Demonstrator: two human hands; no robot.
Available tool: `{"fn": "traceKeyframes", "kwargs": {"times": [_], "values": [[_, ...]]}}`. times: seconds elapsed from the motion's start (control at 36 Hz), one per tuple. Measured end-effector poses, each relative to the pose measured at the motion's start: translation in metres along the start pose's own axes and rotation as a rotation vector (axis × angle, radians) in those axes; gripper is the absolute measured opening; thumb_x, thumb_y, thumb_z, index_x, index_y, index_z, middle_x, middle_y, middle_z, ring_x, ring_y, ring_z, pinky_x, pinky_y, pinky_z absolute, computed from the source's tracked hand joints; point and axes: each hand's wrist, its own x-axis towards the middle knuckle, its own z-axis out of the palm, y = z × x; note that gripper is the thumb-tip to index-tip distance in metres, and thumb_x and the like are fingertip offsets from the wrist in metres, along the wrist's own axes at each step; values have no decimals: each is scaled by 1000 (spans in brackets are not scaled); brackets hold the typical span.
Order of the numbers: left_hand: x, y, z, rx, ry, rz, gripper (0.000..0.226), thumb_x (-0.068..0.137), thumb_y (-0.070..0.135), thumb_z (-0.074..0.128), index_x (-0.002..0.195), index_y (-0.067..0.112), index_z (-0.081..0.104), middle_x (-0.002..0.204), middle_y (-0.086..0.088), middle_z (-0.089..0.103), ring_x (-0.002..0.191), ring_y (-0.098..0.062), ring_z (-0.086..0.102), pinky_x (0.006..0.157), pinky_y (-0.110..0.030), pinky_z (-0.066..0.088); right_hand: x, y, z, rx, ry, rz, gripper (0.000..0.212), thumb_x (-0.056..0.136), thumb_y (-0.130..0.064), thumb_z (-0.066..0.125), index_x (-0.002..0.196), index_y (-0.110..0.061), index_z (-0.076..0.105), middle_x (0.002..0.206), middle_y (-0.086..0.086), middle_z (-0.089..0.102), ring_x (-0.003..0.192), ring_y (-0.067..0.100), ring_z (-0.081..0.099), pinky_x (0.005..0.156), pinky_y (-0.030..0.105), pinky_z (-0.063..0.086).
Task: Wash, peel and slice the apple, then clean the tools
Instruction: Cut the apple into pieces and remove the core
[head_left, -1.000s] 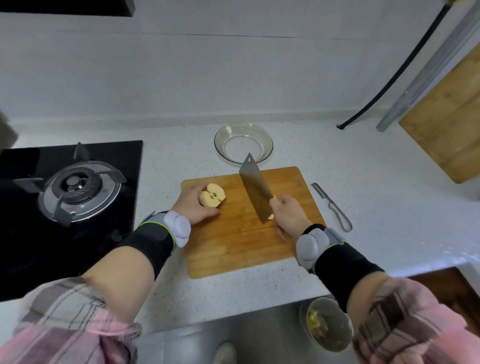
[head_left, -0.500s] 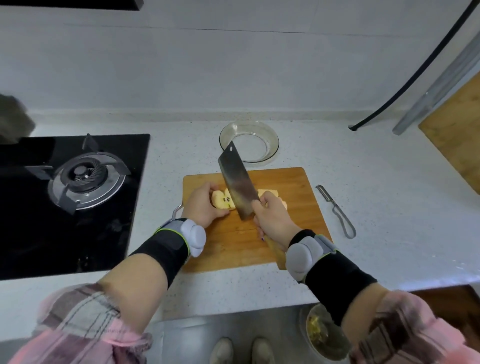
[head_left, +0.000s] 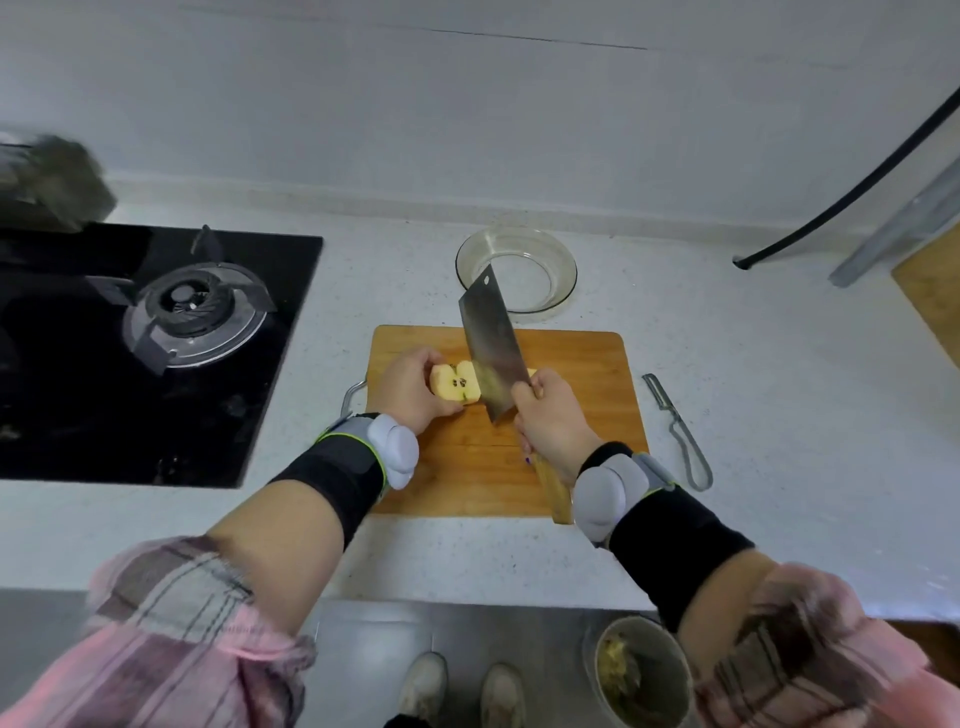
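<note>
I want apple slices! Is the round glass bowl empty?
Empty: the clear round glass bowl shows only countertop through its bottom, though the steel cleaver hides its near-left edge.

Wooden board (head_left: 571, 415), metal cleaver (head_left: 491, 353), glass bowl (head_left: 563, 270)

A peeled apple half (head_left: 457, 384) lies cut face up on the wooden cutting board (head_left: 582, 374), seeds showing, held in the left grip (head_left: 410, 389). The cleaver (head_left: 491, 348) stands upright just right of that grip, edge down beside the apple, its handle in the right grip (head_left: 553, 415). A peeler (head_left: 675, 428) lies on the worktop, well right of the right grip.
</note>
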Motion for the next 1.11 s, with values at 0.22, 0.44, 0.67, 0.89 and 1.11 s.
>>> {"fn": "traceKeyframes", "kwargs": {"times": [0.22, 0.44, 0.67, 0.89, 1.11], "values": [[-1, -1, 2, 10, 26, -20, 64, 55, 16, 92, 110, 14, 57, 106, -3, 62, 93, -19, 58, 80, -33, 51, -1, 4, 1, 49, -43, 15, 20, 100, -18, 38, 81, -19, 31, 59, 4, 38, 45, 17, 37, 45, 28, 37], [-2, 1, 2, -17, 17, -45, 67, 57, 14, 91, 114, 12, 56, 110, -3, 61, 100, -18, 58, 87, -32, 50, 1, 1, 4, 51, -41, 24, 21, 100, -18, 39, 80, -19, 31, 61, 4, 41, 46, 18, 37, 44, 29, 35], [-2, -4, 0, -82, 7, -78, 69, 54, 11, 92, 113, 11, 56, 104, -1, 59, 100, -21, 59, 88, -37, 52, 7, 3, 6, 46, -80, 51, 15, 102, -23, 40, 89, -15, 37, 64, 7, 40, 45, 18, 37, 44, 28, 37], [1, -9, -3, -119, -15, -85, 68, 53, 11, 93, 111, 10, 57, 103, -1, 59, 98, -20, 61, 88, -36, 53, 18, 4, 9, 48, -90, 76, 11, 102, -23, 38, 96, -17, 46, 62, 8, 41, 42, 18, 37, 44, 27, 36], [2, -11, -6, -154, -30, -87, 64, 54, 8, 92, 109, 11, 58, 103, -1, 59, 98, -18, 61, 89, -35, 54, 28, -4, 16, 26, -89, 69, 10, 102, -18, 36, 99, -16, 46, 62, 6, 38, 41, 16, 35, 40, 24, 33]]}}
